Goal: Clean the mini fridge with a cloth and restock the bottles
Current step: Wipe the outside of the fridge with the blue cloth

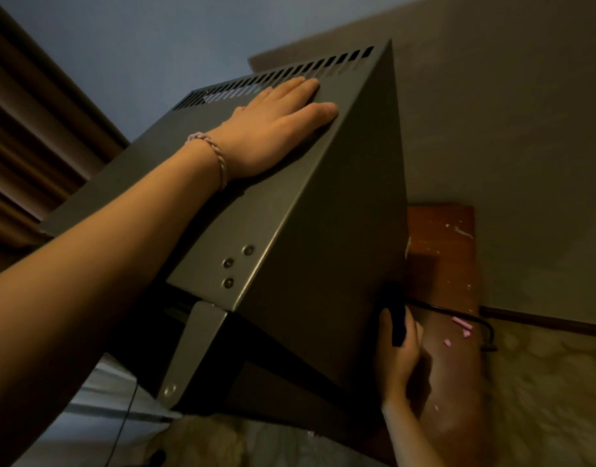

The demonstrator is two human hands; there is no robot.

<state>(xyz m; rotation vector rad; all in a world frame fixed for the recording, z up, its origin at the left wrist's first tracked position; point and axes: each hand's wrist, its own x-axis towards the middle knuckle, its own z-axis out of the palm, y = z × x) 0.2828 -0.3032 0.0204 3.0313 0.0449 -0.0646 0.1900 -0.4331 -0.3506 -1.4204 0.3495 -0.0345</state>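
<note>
The mini fridge (290,210) fills the middle of the view, a grey metal box seen from above, tilted in the frame, with a row of vent slots (273,79) along its far top edge. The left hand (276,129) lies flat on the top near those slots, fingers straight and close together, palm pressed down; a braided bracelet (215,156) circles the wrist. The right hand (399,362) is at the lower right edge of the fridge's side wall, fingers curled around a dark cloth (396,315) held against that wall. Just beside the fridge on the right stands a reddish wooden board (441,251), and a black cable (458,315) runs across it.
</note>
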